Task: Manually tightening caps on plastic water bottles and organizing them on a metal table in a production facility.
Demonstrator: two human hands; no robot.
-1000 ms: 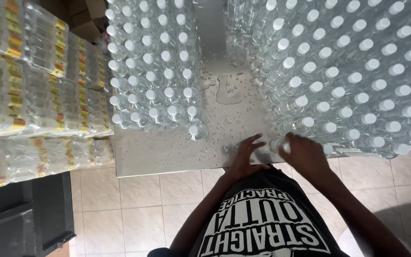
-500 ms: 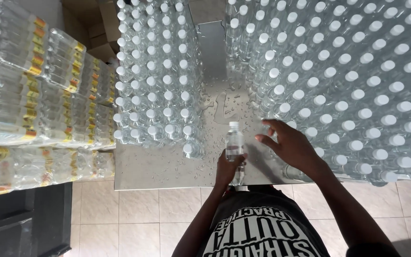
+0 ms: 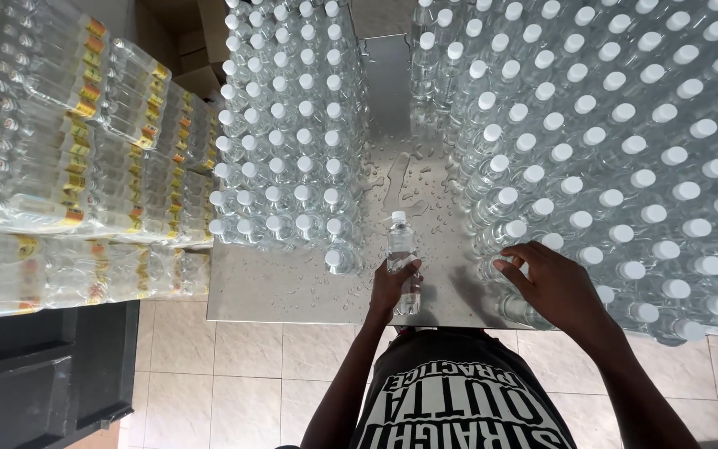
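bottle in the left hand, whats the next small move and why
Probably set the bottle down in the gap beside the left block of capped bottles. The left hand grips it upright above the wet metal table, apart from both blocks, while the right hand rests on the right block.

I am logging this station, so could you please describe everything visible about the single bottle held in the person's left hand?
The bottle is small, of clear plastic, with a white screw cap on top and no label that shows. It stands upright, apart from the packed rows, on the wet metal table near its front edge. The left hand wraps its lower half from the front, hiding the base. Whether it rests on the table or is slightly lifted cannot be told. Its contents look clear.
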